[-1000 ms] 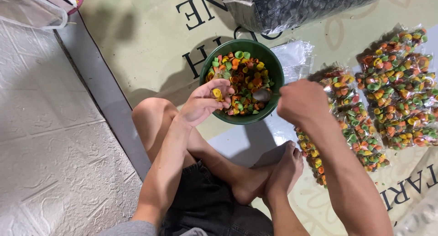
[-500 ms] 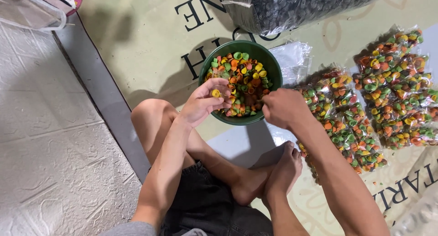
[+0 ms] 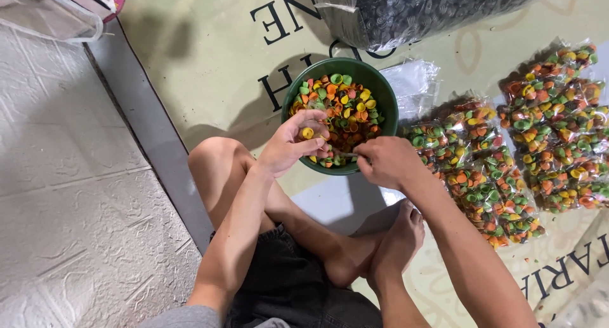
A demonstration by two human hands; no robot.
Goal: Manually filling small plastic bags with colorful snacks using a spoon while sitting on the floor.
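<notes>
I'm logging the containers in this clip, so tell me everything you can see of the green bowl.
The green bowl is round and deep, and looks like plastic. It stands upright on the pale floor mat, by the person's knee, heaped with small orange, green and yellow snack pieces. The left hand and right hand cover its near rim. A clear bag lies beside it.
</notes>
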